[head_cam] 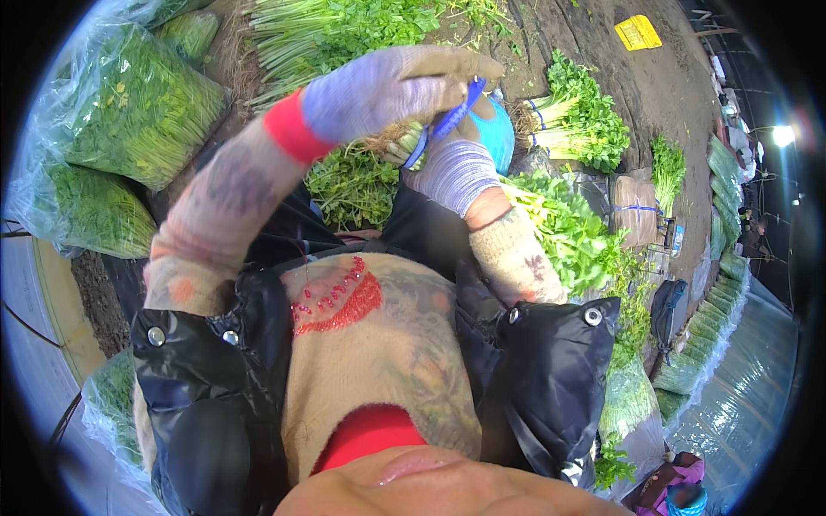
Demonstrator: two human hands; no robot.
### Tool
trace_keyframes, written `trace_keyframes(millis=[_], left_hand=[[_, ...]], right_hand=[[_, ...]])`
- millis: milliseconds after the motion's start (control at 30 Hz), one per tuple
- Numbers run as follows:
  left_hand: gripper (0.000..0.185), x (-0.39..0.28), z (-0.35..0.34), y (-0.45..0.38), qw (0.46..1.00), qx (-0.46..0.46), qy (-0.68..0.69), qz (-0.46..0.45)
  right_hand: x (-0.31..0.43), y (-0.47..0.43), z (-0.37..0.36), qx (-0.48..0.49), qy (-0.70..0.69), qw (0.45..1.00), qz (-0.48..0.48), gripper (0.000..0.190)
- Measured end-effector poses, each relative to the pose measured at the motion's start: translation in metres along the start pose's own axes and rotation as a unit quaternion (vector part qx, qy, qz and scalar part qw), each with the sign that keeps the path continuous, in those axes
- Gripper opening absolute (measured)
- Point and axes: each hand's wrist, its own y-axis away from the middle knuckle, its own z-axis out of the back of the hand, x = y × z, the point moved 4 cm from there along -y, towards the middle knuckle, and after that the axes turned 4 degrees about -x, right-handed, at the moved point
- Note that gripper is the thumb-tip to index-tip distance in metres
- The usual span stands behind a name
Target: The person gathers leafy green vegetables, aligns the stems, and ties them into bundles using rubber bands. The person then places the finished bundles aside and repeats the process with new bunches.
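My left hand (393,90), in a purple knit glove with a red cuff, reaches across and pinches a blue tie strip (459,111) at its fingertips. The strip runs down to a band around the pale stem end of a celery bunch (405,147), whose brown roots point left. My right hand (458,161), in a white and blue striped glove, is closed around this bunch just right of the band; its fingers are partly hidden. A bright blue surface (495,138) shows beside that hand; whether it belongs to the glove I cannot tell. Leafy celery (561,232) spreads beyond my right forearm.
Untied celery (342,29) lies ahead. Filled clear bags of celery (142,109) stand at left. Two tied bunches (574,119) lie at right, near a brown bundle (634,209) and a yellow packet (637,32). Loose leaves (355,184) lie between my legs. Bagged greens (703,342) line the far right.
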Motion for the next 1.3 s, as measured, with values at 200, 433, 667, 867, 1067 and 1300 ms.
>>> trace_keyframes(millis=[200,433,667,867,1067,1300], left_hand=[[0.069,-0.006,-0.031,0.062,0.979,-0.111,0.08,0.152],[0.041,0.062,-0.026,0.048,0.907,-0.125,0.183,0.358],[0.024,0.045,-0.05,0.044,0.95,-0.19,0.129,0.213],[0.024,0.038,-0.038,0.059,0.97,-0.153,0.024,0.188],[0.022,0.071,-0.017,0.076,0.957,-0.156,0.025,0.244],[0.021,0.117,0.019,0.038,0.951,-0.177,-0.066,0.246]], right_hand=[[-0.038,-0.016,0.019,0.194,0.047,0.939,-0.281,0.055],[-0.035,-0.031,0.018,0.189,0.106,0.911,-0.352,0.064],[-0.058,-0.025,0.001,0.14,0.077,0.925,-0.346,0.057],[-0.089,-0.018,-0.003,0.07,-0.022,0.942,-0.328,0.063],[-0.116,-0.015,-0.005,0.046,-0.103,0.942,-0.316,0.072],[-0.133,-0.007,0.007,0.046,-0.291,0.918,-0.265,0.072]])
